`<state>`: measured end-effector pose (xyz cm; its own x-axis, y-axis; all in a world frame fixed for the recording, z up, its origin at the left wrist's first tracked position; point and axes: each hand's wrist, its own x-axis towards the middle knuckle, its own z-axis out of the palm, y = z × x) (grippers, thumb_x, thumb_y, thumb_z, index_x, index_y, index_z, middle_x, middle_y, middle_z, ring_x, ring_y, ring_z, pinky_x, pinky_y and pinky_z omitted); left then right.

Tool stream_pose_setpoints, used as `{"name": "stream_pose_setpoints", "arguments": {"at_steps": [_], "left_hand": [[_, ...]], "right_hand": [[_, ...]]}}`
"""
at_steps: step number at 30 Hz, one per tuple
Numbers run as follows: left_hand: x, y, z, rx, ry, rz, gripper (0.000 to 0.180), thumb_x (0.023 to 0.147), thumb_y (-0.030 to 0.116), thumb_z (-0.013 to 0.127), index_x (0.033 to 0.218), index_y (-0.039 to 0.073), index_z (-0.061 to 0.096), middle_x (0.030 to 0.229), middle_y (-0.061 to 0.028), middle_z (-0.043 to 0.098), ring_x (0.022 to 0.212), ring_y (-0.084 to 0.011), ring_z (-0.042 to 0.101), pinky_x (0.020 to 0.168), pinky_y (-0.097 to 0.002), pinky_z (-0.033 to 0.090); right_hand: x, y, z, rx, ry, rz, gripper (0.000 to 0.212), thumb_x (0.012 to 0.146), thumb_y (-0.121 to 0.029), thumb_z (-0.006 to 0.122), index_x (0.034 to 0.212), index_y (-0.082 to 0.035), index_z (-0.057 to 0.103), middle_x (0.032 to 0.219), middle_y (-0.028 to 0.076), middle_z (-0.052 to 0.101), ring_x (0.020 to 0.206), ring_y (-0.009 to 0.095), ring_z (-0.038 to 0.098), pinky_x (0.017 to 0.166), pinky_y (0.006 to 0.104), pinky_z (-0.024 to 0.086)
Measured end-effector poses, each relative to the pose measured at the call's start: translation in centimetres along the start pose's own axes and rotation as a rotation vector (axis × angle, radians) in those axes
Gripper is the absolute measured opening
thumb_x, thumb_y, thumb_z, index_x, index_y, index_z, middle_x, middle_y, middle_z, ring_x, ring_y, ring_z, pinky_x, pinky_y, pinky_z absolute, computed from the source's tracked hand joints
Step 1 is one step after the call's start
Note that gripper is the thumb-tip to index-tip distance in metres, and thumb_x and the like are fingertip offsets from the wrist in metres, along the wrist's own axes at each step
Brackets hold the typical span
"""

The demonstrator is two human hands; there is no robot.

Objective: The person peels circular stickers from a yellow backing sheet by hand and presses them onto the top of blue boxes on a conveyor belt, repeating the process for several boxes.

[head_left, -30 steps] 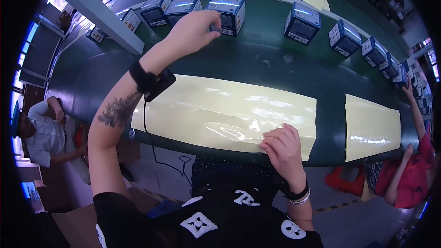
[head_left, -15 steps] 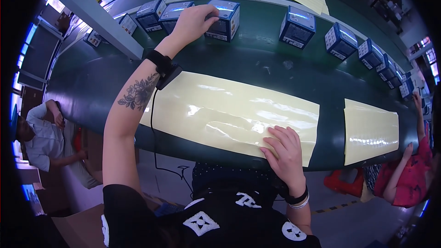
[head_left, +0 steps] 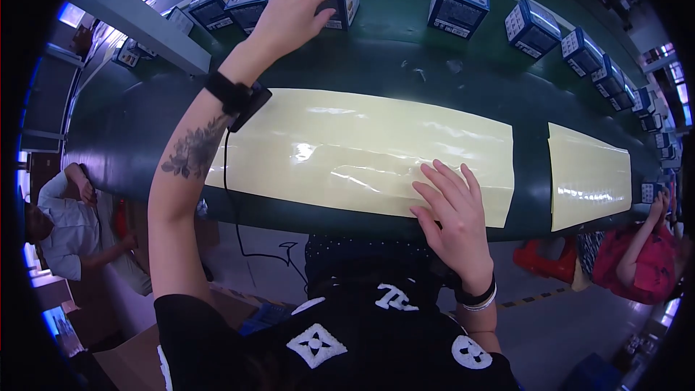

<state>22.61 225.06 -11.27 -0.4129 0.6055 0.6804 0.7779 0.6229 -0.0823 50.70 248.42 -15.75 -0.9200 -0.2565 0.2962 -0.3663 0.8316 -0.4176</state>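
Observation:
My left hand (head_left: pixel 289 14) reaches to the far side of the green work surface. Its fingers are spread at a blue box (head_left: pixel 350 3) with a shiny top, partly covering it; whether they touch it I cannot tell. Left of that box stands another blue box (head_left: pixel 250 0), partly behind the same hand. Nearer to me lies a long, glossy, pale yellow sheet (head_left: pixel 326 130). Over its right part is my right hand (head_left: pixel 457 221), open, fingers apart and holding nothing. I cannot tell if its fingertips rest on the sheet.
More blue boxes, such as this box (head_left: pixel 458 6), line the far edge. Further yellow sheets (head_left: pixel 590 181) lie to the right. A grey post (head_left: pixel 145 22) rises at the left. One person (head_left: pixel 61 224) sits left, another (head_left: pixel 641 261) right, beside a red stool (head_left: pixel 544 259).
My left hand's fingers have spread apart at the blue box. The right hand's fingers have fanned out a little more. The view has shifted, and the person on the right now has a box at hand.

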Motion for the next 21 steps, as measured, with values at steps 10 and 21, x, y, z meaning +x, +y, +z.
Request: {"name": "stream_pose_setpoints", "arguments": {"at_steps": [10, 21], "left_hand": [[-11.7, 20.3, -5.8, -0.538, -0.43, -0.13, 0.032, 0.08, 0.009, 0.071, 0.111, 0.003, 0.065, 0.126, -0.0131, 0.059, 0.117, -0.0306, 0.056, 0.102, -0.0468, 0.042], [-14.8, 21.1, -3.8, -0.581, -0.201, -0.2, 0.028, 0.075, 0.002, 0.073, 0.102, 0.003, 0.068, 0.112, -0.0086, 0.066, 0.109, -0.0285, 0.063, 0.096, -0.0465, 0.048]], "right_hand": [[-0.7, 0.7, 3.0, -0.02, 0.028, -0.065, 0.036, 0.078, -0.018, 0.076, 0.11, -0.005, 0.068, 0.122, 0.009, 0.066, 0.121, 0.027, 0.058, 0.106, 0.0471, 0.039], [0.0, 0.6, 3.4, -0.063, -0.001, -0.082, 0.039, 0.079, -0.023, 0.075, 0.112, -0.005, 0.068, 0.123, 0.009, 0.065, 0.122, 0.026, 0.057, 0.106, 0.0463, 0.039]]}}
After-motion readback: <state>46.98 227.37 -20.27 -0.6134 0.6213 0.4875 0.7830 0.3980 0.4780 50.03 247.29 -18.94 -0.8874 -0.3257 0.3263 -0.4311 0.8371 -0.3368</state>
